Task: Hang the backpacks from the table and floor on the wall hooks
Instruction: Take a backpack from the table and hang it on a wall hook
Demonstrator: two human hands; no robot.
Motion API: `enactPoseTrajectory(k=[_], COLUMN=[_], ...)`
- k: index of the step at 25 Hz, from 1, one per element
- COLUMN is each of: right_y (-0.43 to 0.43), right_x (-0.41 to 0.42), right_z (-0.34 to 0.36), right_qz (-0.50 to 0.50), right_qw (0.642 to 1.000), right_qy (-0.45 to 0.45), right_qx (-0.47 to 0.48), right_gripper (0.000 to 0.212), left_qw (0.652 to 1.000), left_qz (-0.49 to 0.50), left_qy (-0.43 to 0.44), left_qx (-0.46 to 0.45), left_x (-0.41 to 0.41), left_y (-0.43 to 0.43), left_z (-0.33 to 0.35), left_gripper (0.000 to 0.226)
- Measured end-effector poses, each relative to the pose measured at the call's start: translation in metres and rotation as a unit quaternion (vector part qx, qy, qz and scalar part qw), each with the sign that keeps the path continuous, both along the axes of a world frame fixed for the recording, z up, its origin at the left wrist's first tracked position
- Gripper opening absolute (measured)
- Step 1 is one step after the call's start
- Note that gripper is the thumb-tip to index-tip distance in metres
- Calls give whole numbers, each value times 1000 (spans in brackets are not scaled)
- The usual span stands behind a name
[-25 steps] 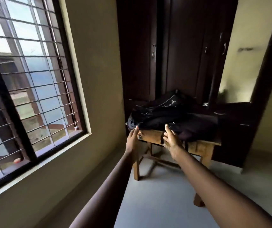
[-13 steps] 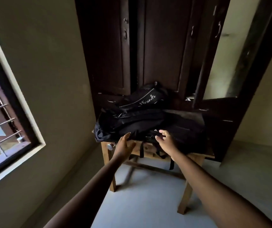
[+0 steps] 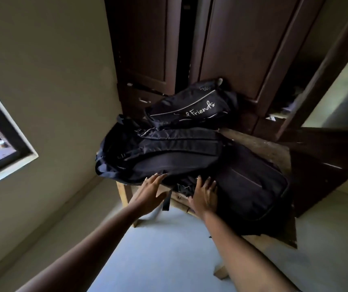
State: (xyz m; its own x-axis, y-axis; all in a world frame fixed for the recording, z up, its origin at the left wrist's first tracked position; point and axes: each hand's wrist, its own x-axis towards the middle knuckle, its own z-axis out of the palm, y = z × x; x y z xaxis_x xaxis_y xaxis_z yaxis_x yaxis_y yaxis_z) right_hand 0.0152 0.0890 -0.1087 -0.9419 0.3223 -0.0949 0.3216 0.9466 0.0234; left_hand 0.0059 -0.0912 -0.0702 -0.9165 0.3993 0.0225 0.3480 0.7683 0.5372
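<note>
Three black backpacks piled on the small wooden counter (image 3: 260, 147): lettered backpack (image 3: 192, 110) at the back against the wardrobe (image 3: 242, 49), strap-side-up backpack (image 3: 158, 152) in the middle, flat backpack (image 3: 253, 186) near right. Both hands flat and empty: left hand (image 3: 151, 188) fingertips touch the middle one's near edge, right hand (image 3: 204, 193) rests on the buckle tangle between it and the flat one. Soft, sagging fabric, likely light but floppy, so grab a top loop or shoulder strap, not the body; bags overlap and a loose webbing strap (image 3: 166, 199) hangs off the counter, so expect drag and snags; no hooks in view.
</note>
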Motion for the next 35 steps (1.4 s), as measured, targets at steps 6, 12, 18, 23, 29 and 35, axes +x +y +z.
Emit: enactPoseTrajectory(k=[6, 12, 18, 23, 29, 35], right_y=[31, 24, 24, 6, -34, -85], right_x=[8, 26, 42, 78, 155, 262], right_z=[26, 17, 26, 44, 59, 66], right_qz=[65, 61, 38, 82, 143, 246], right_qw=[997, 997, 996, 990, 980, 958], right_qy=[35, 35, 44, 59, 80, 67], right_qx=[-23, -16, -66, -101, -111, -135], right_gripper=[45, 48, 36, 29, 45, 49], left_qw=[983, 985, 984, 981, 983, 979], left_qz=[-12, 26, 23, 60, 106, 197], left_qy=[72, 56, 100, 103, 94, -15], left_qx=[-166, -163, -145, -150, -118, -49], left_x=[-58, -77, -27, 23, 102, 232], left_y=[29, 18, 0, -1, -49, -120], left_z=[-15, -30, -6, 12, 32, 39], left_gripper=[85, 81, 89, 76, 61, 46])
